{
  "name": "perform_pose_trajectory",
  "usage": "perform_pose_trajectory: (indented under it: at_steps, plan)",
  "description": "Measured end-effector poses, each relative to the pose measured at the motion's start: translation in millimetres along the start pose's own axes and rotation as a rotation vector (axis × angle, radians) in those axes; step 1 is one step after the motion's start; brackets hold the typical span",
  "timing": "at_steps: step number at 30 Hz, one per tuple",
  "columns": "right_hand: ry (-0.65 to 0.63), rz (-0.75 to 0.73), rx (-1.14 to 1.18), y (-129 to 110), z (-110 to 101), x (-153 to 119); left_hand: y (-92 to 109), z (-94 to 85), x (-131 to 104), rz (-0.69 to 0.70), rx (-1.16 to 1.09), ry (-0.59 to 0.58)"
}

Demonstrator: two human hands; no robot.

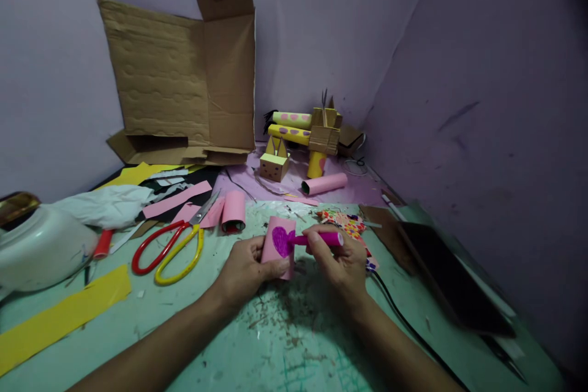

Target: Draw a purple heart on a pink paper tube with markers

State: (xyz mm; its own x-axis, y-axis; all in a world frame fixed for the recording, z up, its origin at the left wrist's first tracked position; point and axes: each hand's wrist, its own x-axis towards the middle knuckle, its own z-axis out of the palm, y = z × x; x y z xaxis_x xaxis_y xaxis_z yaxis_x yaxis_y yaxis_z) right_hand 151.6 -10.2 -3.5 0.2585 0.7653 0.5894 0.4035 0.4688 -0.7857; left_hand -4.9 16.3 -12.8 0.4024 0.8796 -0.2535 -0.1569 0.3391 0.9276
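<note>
In the middle of the head view, my left hand point(245, 269) grips a small pink paper-covered tube point(272, 225), with the thumb across its lower part. A purple heart point(281, 242), mostly filled in, shows on the tube's face. My right hand point(340, 260) pinches a magenta marker point(331, 238), and its tip touches the heart's right side. Left of my left hand lie scissors point(197, 214) with one red and one yellow handle. Another pink tube point(234, 208) stands just behind, and a longer pink tube point(324, 184) lies farther back.
Cardboard animal pieces point(275, 165) with spotted tubes are at the back. A large cardboard sheet point(184, 73) leans on the wall. A yellow strip point(64, 318) and a white rounded object point(46, 248) sit left; a dark flat panel point(454, 275) and black cable point(404, 318) lie right.
</note>
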Motion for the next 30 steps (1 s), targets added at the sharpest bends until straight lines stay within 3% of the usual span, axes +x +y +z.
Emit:
perform_pose_trajectory:
  at_steps: [4, 8, 20, 25, 30]
  plan:
    - [0.046, 0.021, -0.020, 2.3, 0.1, -0.5, 2.9, 1.3, -2.8, 0.002, -0.003, -0.011]
    - [-0.027, -0.014, 0.001, -1.4, 0.9, 0.2, 4.6, 1.4, -4.2, 0.005, 0.018, -0.016]
    - [-0.024, -0.041, 0.004, -3.9, 0.1, 0.5, 5.0, 1.2, -4.1, 0.013, 0.032, -0.026]
    - [-0.088, -0.106, -0.014, -4.4, -1.1, -0.1, 5.5, 1.6, -4.0, 0.018, 0.015, -0.027]
    - [-0.041, -0.074, 0.011, -0.2, -1.0, -1.2, 4.7, 1.4, -4.6, 0.027, 0.043, -0.029]
